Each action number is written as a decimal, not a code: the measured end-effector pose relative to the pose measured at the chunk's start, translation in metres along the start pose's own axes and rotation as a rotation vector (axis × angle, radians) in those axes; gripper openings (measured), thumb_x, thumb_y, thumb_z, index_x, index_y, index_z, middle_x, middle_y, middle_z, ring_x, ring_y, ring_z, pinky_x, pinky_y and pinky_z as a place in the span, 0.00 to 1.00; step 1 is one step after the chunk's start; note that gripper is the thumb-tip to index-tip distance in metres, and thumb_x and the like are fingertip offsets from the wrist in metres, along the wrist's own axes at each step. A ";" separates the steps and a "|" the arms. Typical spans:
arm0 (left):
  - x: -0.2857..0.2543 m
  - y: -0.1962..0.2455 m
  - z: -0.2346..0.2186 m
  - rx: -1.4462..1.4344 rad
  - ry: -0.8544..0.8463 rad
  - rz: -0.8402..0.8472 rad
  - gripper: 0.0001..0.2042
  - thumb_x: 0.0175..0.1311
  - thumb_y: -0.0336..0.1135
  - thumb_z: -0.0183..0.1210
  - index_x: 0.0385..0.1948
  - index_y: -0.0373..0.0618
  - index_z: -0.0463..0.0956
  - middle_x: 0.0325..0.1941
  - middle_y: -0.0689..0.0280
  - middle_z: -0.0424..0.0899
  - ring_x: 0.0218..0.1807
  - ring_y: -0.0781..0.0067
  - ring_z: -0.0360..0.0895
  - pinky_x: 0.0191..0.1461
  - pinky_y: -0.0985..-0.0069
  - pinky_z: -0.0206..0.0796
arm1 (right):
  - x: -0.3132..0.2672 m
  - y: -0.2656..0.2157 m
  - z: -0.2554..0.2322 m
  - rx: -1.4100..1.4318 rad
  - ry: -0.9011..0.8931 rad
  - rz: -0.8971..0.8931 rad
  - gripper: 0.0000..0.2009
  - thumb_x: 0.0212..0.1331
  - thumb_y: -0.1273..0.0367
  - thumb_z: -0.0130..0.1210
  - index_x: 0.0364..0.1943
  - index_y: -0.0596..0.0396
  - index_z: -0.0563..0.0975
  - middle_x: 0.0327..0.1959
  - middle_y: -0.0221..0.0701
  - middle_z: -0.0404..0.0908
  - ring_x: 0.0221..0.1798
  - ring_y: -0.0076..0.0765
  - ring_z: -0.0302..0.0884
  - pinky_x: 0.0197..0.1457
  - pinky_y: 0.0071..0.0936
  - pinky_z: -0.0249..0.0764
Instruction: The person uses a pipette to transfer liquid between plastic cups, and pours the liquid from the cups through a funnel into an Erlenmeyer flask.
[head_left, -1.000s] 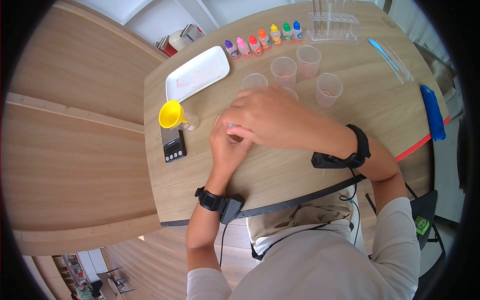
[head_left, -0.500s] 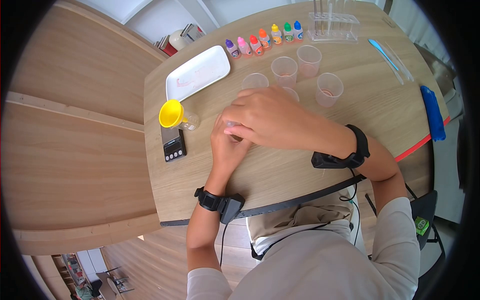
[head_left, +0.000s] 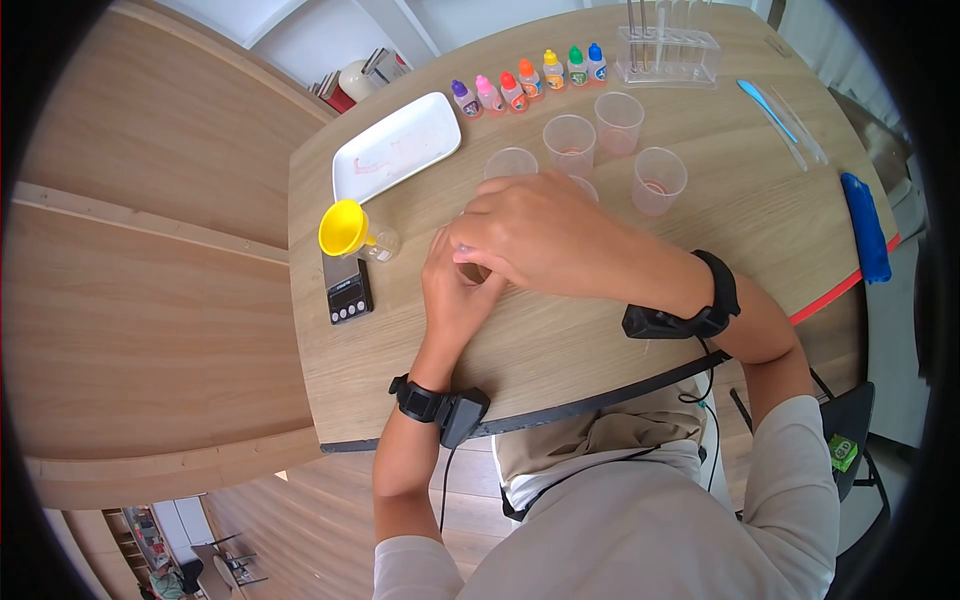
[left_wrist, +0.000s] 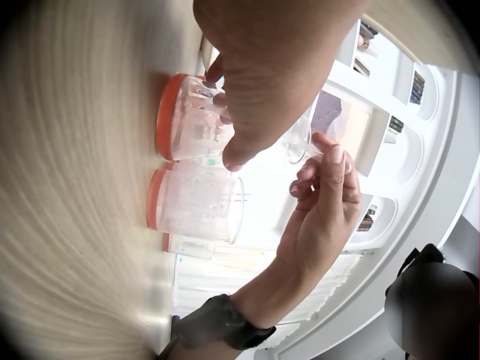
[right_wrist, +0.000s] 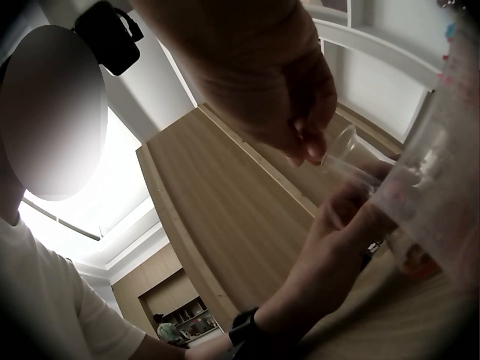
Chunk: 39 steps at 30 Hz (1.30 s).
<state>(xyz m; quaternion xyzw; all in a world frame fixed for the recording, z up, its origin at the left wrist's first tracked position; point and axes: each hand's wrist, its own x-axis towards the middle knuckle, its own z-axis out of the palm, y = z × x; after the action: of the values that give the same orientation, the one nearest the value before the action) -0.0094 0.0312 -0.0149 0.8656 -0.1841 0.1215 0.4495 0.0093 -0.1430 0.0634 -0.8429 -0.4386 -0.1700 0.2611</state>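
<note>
My left hand (head_left: 452,292) grips the neck of a clear glass flask (right_wrist: 348,148), whose flared rim stands above the fingers. Red-orange liquid shows low in the flask in the right wrist view. Over the mouth, my right hand (head_left: 540,228) pinches a thin clear rod (right_wrist: 351,169) that slants down into the neck. From the head view the hands cover most of the flask. Just beyond them stand several clear plastic cups (head_left: 658,182) with a little reddish liquid at the bottom; one is partly hidden by the right hand.
Left lie a white tray (head_left: 432,112), a yellow funnel (head_left: 342,228) on a small glass vessel (head_left: 383,248), and a black scale (head_left: 348,292). At the back stand several colour bottles (head_left: 513,93) and a test tube rack (head_left: 668,60). A blue stick (head_left: 765,103) and blue roll (head_left: 866,225) lie right.
My right fingers shift slightly at the flask's mouth. The left hand keeps its place, and the things on the table stay where they were.
</note>
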 end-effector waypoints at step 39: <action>0.002 0.005 0.001 0.051 0.056 0.096 0.25 0.45 0.34 0.75 0.47 0.40 0.75 0.46 0.57 0.82 0.49 0.61 0.78 0.55 0.68 0.68 | 0.008 0.012 -0.068 0.453 0.391 0.329 0.16 0.57 0.56 0.61 0.22 0.54 0.78 0.14 0.29 0.74 0.16 0.29 0.68 0.22 0.28 0.60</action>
<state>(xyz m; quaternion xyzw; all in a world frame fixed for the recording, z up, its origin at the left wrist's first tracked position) -0.0093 0.0277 -0.0112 0.8631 -0.2099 0.1718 0.4260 0.0197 -0.1832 0.1190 -0.7744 -0.2648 -0.1823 0.5449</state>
